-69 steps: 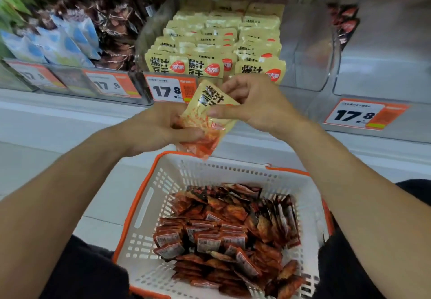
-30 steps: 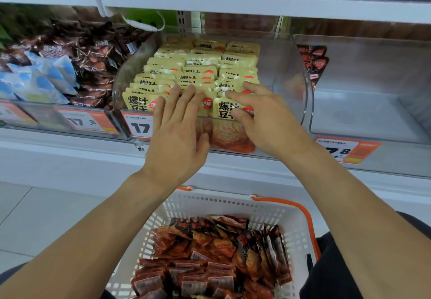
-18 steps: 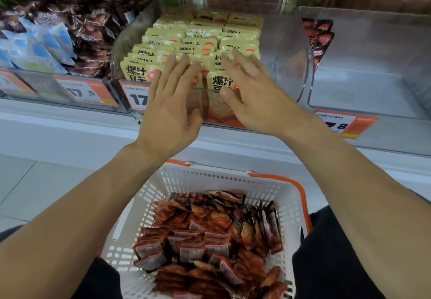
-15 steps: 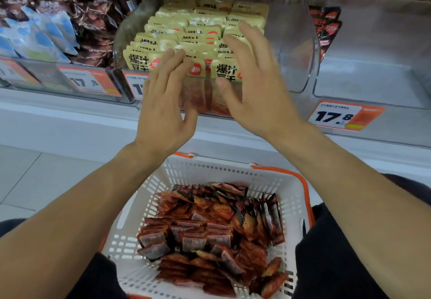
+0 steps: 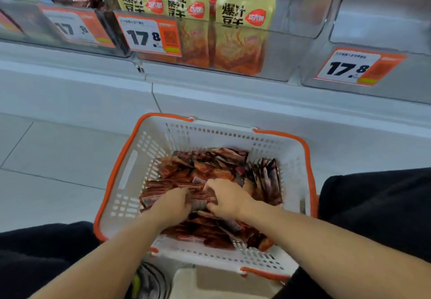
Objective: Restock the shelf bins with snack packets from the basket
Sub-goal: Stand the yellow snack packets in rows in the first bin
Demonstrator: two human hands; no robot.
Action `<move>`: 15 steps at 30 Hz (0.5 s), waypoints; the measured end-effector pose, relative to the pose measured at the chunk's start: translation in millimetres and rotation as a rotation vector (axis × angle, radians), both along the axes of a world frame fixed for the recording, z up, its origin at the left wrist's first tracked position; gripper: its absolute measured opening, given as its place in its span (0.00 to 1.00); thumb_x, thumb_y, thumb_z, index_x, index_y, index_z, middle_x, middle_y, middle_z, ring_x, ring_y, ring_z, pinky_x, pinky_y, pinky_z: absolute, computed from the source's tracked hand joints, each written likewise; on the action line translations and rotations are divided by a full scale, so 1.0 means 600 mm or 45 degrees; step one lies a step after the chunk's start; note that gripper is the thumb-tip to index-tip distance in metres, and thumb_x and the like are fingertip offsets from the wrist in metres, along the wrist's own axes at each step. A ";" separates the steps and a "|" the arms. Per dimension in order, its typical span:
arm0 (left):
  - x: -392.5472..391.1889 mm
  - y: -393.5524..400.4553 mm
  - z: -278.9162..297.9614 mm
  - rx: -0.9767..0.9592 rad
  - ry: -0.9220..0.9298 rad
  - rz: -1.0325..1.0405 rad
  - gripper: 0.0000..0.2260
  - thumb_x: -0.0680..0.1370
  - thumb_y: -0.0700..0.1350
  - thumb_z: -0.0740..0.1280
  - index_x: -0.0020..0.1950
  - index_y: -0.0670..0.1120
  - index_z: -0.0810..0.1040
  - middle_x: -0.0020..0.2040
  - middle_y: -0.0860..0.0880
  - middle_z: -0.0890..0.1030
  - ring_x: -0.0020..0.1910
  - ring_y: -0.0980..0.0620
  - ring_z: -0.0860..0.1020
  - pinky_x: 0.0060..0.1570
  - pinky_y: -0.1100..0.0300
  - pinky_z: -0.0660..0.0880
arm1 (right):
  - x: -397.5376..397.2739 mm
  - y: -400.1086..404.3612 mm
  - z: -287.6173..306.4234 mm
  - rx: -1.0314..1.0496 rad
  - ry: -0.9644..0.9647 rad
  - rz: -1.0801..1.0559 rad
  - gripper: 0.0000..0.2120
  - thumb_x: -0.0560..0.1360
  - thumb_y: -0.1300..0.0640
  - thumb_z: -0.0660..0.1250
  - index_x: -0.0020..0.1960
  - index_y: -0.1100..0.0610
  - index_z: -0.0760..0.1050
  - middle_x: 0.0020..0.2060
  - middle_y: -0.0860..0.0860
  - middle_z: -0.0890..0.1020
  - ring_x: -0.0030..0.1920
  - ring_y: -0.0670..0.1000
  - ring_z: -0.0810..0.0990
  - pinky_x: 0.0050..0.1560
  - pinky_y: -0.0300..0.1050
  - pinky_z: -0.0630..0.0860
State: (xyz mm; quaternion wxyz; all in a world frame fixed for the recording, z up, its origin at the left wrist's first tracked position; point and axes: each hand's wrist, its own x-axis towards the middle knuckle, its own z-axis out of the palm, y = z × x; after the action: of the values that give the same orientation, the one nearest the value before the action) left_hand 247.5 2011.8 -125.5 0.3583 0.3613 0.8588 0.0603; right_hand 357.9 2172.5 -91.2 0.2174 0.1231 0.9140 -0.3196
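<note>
both hands, left hand (image 5: 173, 202) and right hand (image 5: 225, 197), curl their fingers around a bunch of red snack packets (image 5: 205, 179) down in the basket (image 5: 296, 159), which looks mostly full, while the yellow-packet bin (image 5: 291, 49) above looks well stocked and the next bin (image 5: 382, 30) nearly bare.

Plastic, foil and tile surfaces are seen.
A perforated matt plastic basket (image 5: 149, 156), glossy red snack packets (image 5: 205, 170), clear glossy bins (image 5: 300, 7), paper price labels (image 5: 149, 35) and smooth floor tiles (image 5: 58, 154) are shown.

arms: bare, no sleeves | legs: black trousers (image 5: 373, 205) | hands: no gloves
</note>
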 end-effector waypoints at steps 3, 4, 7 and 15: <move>0.033 -0.032 -0.026 -0.206 -0.108 -0.053 0.12 0.78 0.49 0.63 0.58 0.48 0.80 0.56 0.49 0.82 0.56 0.47 0.80 0.54 0.56 0.75 | 0.043 -0.038 -0.060 0.057 -0.224 0.085 0.25 0.74 0.46 0.71 0.66 0.54 0.69 0.61 0.54 0.75 0.60 0.58 0.75 0.57 0.54 0.76; 0.039 -0.040 -0.029 -0.231 -0.135 -0.087 0.12 0.77 0.49 0.63 0.58 0.49 0.81 0.56 0.50 0.82 0.56 0.48 0.80 0.55 0.56 0.76 | 0.053 -0.048 -0.072 0.063 -0.268 0.102 0.27 0.73 0.45 0.72 0.67 0.54 0.69 0.61 0.54 0.74 0.60 0.58 0.75 0.57 0.54 0.76; 0.040 -0.058 -0.031 -0.239 -0.215 -0.092 0.14 0.75 0.49 0.65 0.58 0.52 0.83 0.55 0.53 0.83 0.54 0.51 0.80 0.54 0.58 0.75 | 0.065 -0.059 -0.090 0.056 -0.258 0.135 0.26 0.70 0.41 0.72 0.62 0.53 0.71 0.55 0.53 0.75 0.53 0.57 0.77 0.52 0.52 0.77; 0.039 -0.060 -0.027 -0.185 -0.324 0.295 0.08 0.75 0.46 0.70 0.52 0.53 0.86 0.46 0.55 0.84 0.43 0.58 0.80 0.39 0.68 0.70 | 0.064 -0.063 -0.098 0.044 -0.196 0.241 0.20 0.71 0.50 0.73 0.60 0.56 0.74 0.53 0.57 0.76 0.52 0.60 0.77 0.53 0.52 0.77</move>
State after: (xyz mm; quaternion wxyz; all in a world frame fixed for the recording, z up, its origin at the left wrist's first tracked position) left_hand 270.8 1975.9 -141.8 0.4798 0.2225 0.8445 0.0841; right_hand 396.4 2134.9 -150.2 0.3139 0.0641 0.9075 -0.2715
